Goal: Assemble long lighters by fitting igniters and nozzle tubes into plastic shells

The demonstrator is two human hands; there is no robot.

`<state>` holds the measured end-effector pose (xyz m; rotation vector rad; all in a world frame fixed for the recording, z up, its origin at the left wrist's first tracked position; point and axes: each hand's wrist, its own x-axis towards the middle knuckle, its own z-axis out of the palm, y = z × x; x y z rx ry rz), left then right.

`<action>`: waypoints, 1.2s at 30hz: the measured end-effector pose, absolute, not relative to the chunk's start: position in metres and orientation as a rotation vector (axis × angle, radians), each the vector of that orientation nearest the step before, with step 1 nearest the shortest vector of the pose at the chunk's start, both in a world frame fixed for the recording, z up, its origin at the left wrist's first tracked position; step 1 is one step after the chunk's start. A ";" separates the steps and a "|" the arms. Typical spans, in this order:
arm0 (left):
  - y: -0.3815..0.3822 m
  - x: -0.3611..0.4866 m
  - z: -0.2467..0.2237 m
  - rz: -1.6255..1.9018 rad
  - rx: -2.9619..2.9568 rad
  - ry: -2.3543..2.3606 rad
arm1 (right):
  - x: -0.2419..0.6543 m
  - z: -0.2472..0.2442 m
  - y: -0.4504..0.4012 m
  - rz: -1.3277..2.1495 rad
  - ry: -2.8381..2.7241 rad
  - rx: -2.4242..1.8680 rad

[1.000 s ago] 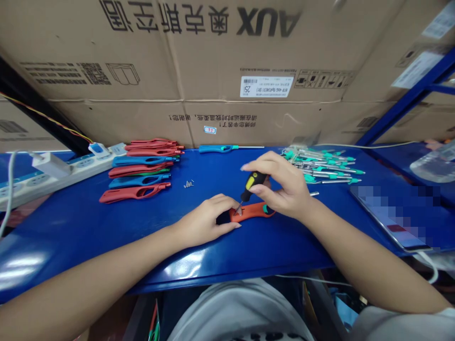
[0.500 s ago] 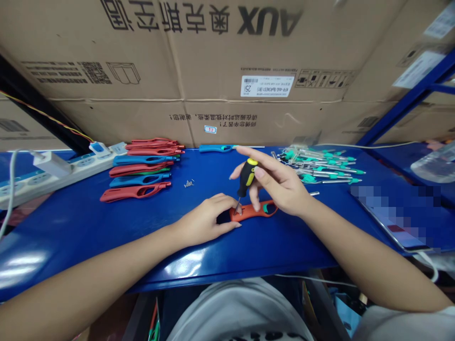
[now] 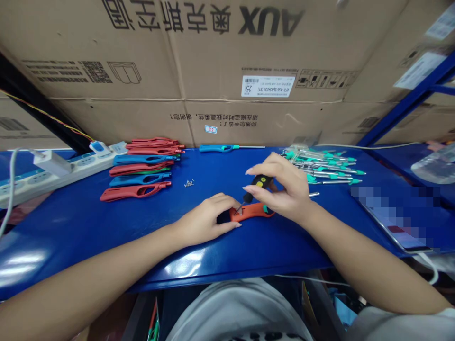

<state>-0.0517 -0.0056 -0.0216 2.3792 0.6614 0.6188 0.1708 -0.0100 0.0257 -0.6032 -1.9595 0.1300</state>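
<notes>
An orange lighter body [image 3: 253,211] lies flat on the blue table, its teal trigger partly covered by my right hand. My left hand [image 3: 209,219] grips the left end of this body between thumb and fingers. In my right hand [image 3: 284,187] is a black and yellow screwdriver [image 3: 256,187], held between thumb and fingers. The screwdriver leans to the right, and its tip meets the orange body close to my left fingertips. Whether a screw sits under the tip cannot be made out.
Red and blue lighter bodies [image 3: 137,191] lie stacked at left, beside a white power strip [image 3: 85,163]. Small screws [image 3: 189,183] are scattered nearby. A blue lighter [image 3: 215,148] lies at the back. Metal rods with teal parts [image 3: 330,166] pile up right, near a phone [image 3: 394,220].
My right hand has tilted the screwdriver from nearly upright over to the right, and its fingers have curled more closely around the handle. My left hand and the orange lighter body stay put.
</notes>
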 end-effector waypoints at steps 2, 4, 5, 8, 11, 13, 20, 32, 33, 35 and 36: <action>-0.005 -0.052 -0.022 0.630 2.384 0.670 | 0.170 0.025 -0.011 0.163 -2.010 -0.588; -0.005 -0.052 -0.022 0.620 2.390 0.678 | 0.169 0.025 -0.013 0.435 -2.040 -0.610; -0.006 -0.052 -0.021 0.611 2.392 0.679 | 0.168 0.025 -0.014 0.550 -2.031 -0.623; -0.006 -0.052 -0.021 0.602 2.388 0.672 | 0.167 0.026 -0.014 0.454 -1.965 -0.633; -0.006 -0.052 -0.020 0.609 2.379 0.669 | 0.169 0.026 -0.012 0.137 -1.928 -0.631; -0.006 -0.052 -0.021 0.610 2.371 0.668 | 0.169 0.026 -0.011 0.231 -1.977 -0.645; -0.005 -0.052 -0.023 0.617 2.375 0.656 | 0.168 0.021 -0.009 0.436 -1.948 -0.677; -0.006 -0.052 -0.023 0.631 2.397 0.659 | 0.168 0.024 -0.010 0.224 -1.921 -0.598; -0.006 -0.052 -0.023 0.633 2.396 0.660 | 0.168 0.024 -0.010 0.199 -1.949 -0.589; -0.005 -0.052 -0.023 0.627 2.397 0.666 | 0.168 0.025 -0.011 0.372 -2.022 -0.592; -0.005 -0.052 -0.023 0.623 2.398 0.670 | 0.168 0.025 -0.011 0.514 -2.044 -0.599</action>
